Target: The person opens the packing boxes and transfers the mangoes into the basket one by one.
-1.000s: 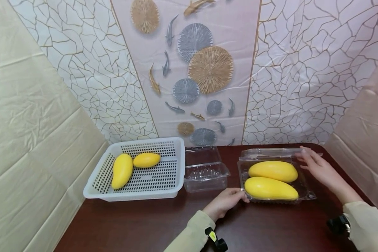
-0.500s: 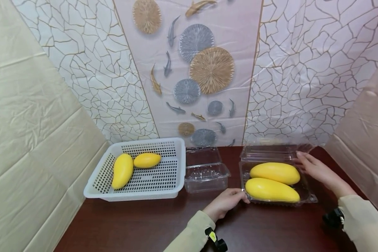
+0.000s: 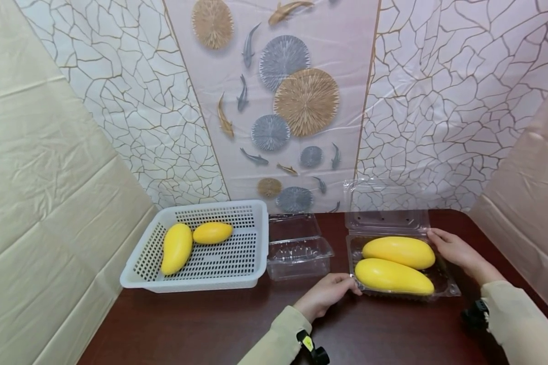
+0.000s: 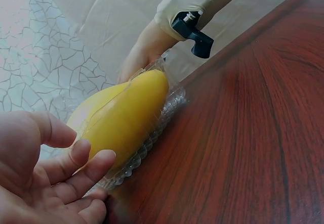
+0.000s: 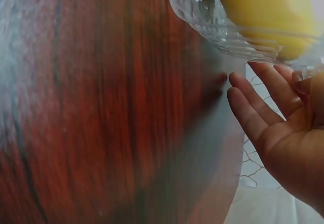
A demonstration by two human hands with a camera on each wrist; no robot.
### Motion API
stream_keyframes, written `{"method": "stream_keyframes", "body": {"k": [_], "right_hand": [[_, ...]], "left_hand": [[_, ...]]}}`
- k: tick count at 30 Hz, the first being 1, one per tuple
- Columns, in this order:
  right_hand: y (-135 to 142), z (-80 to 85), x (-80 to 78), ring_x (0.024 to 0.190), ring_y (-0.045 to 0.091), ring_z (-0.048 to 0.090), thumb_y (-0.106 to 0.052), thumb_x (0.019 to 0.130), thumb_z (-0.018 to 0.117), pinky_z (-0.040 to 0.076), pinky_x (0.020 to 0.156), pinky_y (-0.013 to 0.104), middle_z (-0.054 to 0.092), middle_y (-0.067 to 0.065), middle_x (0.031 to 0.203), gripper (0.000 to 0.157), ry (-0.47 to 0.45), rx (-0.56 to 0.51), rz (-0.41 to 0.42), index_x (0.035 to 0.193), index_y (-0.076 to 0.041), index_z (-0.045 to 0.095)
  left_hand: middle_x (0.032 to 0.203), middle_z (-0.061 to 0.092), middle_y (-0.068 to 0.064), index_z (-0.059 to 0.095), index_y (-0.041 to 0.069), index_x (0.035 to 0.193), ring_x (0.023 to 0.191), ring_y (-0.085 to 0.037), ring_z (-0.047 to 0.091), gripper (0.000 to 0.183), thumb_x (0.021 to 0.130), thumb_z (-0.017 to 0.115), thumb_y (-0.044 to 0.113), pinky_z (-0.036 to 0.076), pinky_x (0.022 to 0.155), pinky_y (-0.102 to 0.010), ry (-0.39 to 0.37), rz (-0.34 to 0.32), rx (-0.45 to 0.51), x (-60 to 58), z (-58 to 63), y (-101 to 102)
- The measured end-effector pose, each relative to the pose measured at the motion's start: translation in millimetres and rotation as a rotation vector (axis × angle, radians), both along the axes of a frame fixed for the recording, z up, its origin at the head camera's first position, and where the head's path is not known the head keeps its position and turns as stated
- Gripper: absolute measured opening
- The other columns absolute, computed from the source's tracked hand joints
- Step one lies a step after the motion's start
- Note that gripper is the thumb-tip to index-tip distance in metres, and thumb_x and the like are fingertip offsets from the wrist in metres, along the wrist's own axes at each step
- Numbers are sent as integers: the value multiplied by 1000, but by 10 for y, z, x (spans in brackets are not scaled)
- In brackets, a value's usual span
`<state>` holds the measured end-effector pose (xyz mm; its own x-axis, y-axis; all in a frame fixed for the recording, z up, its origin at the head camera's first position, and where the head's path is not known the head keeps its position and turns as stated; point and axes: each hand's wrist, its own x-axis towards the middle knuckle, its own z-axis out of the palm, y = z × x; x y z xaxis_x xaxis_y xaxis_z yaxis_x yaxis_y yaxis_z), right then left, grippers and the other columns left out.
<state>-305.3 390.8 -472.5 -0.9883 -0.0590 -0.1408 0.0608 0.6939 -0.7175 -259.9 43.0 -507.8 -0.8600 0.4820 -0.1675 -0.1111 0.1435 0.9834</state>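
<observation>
Two yellow mangoes lie side by side in a clear plastic clamshell container at the right of the table. Its transparent lid stands raised behind them, in front of the wall. My left hand pinches the container's front left corner. In the left wrist view, thumb and index finger meet at the rim beside the nearer mango. My right hand is at the back right corner near the hinge, thumb and index finger on the plastic edge. Its other fingers are extended in the right wrist view.
A white perforated basket on the left holds two more mangoes. Between basket and filled container stands a second clear clamshell, lid up. Patterned cloth walls rise behind the dark wooden table.
The lid has swung back and up, showing taller against the wall. My right hand has moved down and left along it to the hinge corner. My left hand has stayed at the front corner.
</observation>
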Motion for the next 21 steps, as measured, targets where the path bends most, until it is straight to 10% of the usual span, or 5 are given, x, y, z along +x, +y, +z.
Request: {"method": "stream_keyframes", "body": {"k": [14,21], "right_hand": [[-50,-91,87,137,61,23,-55,107,19,29,104,72,21,44,151,82,5,-62,-10,151,15,26],[-26,-122,115,127,59,37,-48,109,26,46,93,62,25,47,146,78,85,-63,-44,154,13,10]], "left_hand": [[87,73,-1,70,2,86,101,-8,59,21,92,55,16,41,101,-38,24,-2,5,12,-21,-1],[88,73,-1,70,2,87,101,-8,59,21,92,55,16,40,100,-37,29,-6,5,1,-33,-6]]}}
